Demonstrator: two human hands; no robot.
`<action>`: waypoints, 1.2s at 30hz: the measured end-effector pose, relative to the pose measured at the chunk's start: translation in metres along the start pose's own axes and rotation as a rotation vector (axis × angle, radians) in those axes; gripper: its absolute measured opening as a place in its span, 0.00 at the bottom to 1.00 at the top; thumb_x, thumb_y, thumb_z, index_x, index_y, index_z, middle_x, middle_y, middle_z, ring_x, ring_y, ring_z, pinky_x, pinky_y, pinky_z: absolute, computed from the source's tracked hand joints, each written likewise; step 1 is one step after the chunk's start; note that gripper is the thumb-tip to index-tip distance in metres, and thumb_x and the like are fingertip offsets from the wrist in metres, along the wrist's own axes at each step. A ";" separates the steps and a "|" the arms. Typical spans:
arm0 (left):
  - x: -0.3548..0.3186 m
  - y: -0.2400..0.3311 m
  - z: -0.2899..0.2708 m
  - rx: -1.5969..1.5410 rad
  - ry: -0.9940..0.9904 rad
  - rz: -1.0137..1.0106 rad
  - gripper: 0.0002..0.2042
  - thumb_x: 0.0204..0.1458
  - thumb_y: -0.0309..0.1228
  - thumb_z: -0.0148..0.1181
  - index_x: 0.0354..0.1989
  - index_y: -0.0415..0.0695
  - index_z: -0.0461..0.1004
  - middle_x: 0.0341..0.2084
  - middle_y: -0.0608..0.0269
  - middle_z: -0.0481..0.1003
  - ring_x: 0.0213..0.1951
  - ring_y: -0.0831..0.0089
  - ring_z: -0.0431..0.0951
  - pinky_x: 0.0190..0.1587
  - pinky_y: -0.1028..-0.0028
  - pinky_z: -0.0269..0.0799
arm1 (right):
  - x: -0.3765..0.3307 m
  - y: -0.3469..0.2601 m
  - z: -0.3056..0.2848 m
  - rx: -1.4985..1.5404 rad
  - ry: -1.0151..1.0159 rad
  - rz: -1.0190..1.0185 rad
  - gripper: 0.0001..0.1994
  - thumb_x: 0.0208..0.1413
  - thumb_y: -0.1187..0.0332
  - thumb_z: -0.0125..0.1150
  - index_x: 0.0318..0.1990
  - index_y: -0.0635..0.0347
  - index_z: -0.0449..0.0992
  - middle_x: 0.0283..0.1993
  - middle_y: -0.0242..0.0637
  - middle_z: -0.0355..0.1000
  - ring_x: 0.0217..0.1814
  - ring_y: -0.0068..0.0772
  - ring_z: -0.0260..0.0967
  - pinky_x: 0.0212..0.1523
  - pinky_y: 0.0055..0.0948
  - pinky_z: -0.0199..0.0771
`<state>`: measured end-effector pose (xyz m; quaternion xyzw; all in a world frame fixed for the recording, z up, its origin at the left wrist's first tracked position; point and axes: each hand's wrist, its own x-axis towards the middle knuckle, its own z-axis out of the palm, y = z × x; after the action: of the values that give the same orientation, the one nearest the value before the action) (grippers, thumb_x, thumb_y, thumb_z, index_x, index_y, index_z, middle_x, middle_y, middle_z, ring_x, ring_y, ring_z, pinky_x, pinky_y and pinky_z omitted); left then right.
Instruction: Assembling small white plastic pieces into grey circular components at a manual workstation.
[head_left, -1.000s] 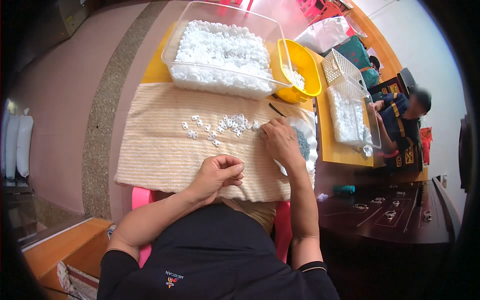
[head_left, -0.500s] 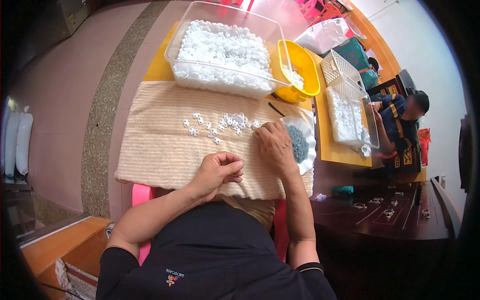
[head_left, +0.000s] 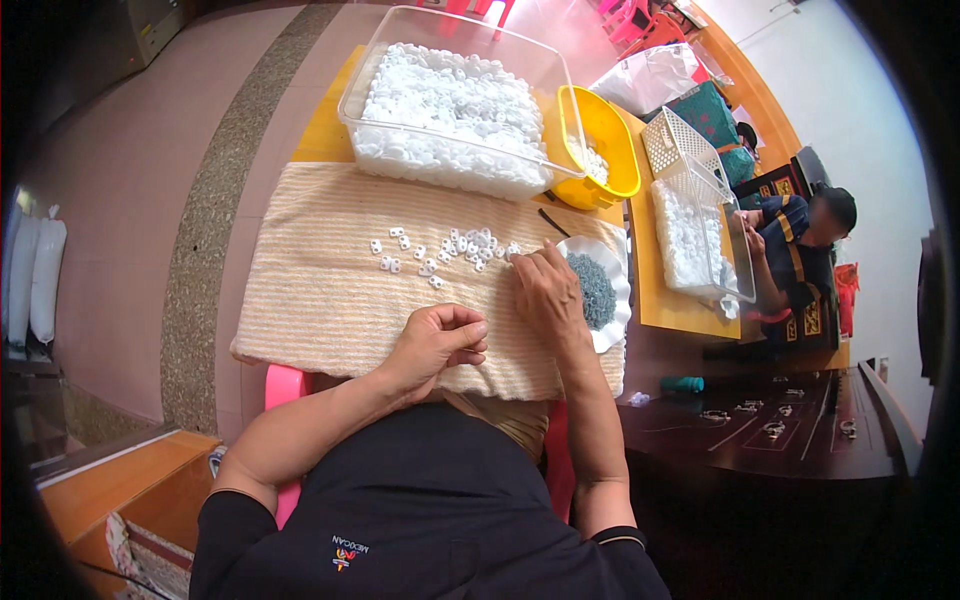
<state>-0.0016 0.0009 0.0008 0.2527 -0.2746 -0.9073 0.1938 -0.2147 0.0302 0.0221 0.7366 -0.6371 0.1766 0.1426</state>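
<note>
Small white plastic pieces with two dark holes (head_left: 470, 245) lie scattered on a striped cream towel (head_left: 330, 300). My left hand (head_left: 437, 345) rests over the towel's near edge, thumb and fingers pinched together; whatever may be between them is hidden. At the right end of the pieces, my right hand (head_left: 548, 292) is lowered with bent fingers, its tips touching or right beside a white piece. What those fingertips grip, if anything, is too small to make out. Partly behind the right hand stands a white wavy-rimmed plate (head_left: 622, 300) holding a heap of grey-blue small parts (head_left: 592, 290).
Beyond the towel stands a see-through bin (head_left: 440, 150) full of white pieces, with a yellow tub (head_left: 622, 170) beside it. A dark thin stick (head_left: 552, 221) lies near the plate. At a second table on the right, a person (head_left: 805, 235) works by another bin (head_left: 690, 240).
The view has shifted slightly. My right hand stays low at the edge of the white pieces, its fingers moving a little. My left hand keeps its pinch in place.
</note>
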 end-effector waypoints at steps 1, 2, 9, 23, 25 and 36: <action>0.000 0.000 0.000 0.000 -0.004 0.000 0.06 0.55 0.26 0.60 0.38 0.39 0.73 0.29 0.65 0.75 0.31 0.78 0.76 0.35 0.76 0.78 | -0.001 -0.001 0.000 0.036 0.023 0.005 0.05 0.46 0.77 0.60 0.32 0.62 0.76 0.31 0.42 0.74 0.36 0.46 0.72 0.52 0.41 0.71; 0.000 0.000 0.000 0.000 -0.003 0.001 0.06 0.55 0.26 0.60 0.38 0.39 0.73 0.29 0.65 0.75 0.31 0.78 0.76 0.35 0.76 0.78 | -0.002 -0.002 -0.001 0.074 0.046 0.008 0.06 0.45 0.79 0.60 0.33 0.62 0.76 0.31 0.43 0.74 0.36 0.47 0.72 0.50 0.42 0.72; 0.000 0.003 0.003 -0.025 0.037 0.085 0.07 0.56 0.27 0.59 0.40 0.39 0.72 0.30 0.65 0.75 0.31 0.79 0.76 0.37 0.77 0.77 | -0.017 -0.045 -0.019 0.516 0.121 0.271 0.09 0.46 0.81 0.62 0.36 0.62 0.76 0.31 0.43 0.75 0.37 0.39 0.75 0.44 0.32 0.74; -0.001 -0.002 0.003 -0.052 -0.026 0.074 0.06 0.57 0.25 0.58 0.40 0.39 0.72 0.32 0.63 0.76 0.33 0.78 0.77 0.39 0.77 0.78 | -0.045 -0.068 -0.014 1.334 -0.012 0.773 0.08 0.55 0.79 0.61 0.42 0.68 0.75 0.37 0.31 0.74 0.38 0.19 0.71 0.41 0.19 0.72; 0.000 -0.003 0.001 -0.044 -0.012 0.064 0.06 0.56 0.25 0.58 0.40 0.39 0.72 0.32 0.62 0.76 0.33 0.77 0.77 0.39 0.76 0.78 | -0.049 -0.070 -0.012 1.333 0.025 0.775 0.08 0.54 0.79 0.62 0.42 0.68 0.74 0.36 0.30 0.74 0.38 0.19 0.71 0.41 0.18 0.72; 0.001 -0.006 0.001 -0.070 0.017 0.067 0.05 0.56 0.24 0.58 0.40 0.39 0.72 0.32 0.61 0.77 0.34 0.75 0.78 0.42 0.74 0.78 | -0.045 -0.090 -0.018 0.595 0.326 0.270 0.11 0.48 0.82 0.63 0.41 0.66 0.74 0.35 0.47 0.75 0.35 0.41 0.75 0.36 0.29 0.74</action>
<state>-0.0041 0.0055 -0.0028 0.2438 -0.2492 -0.9073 0.2352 -0.1325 0.0909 0.0196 0.6172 -0.6184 0.4865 -0.0027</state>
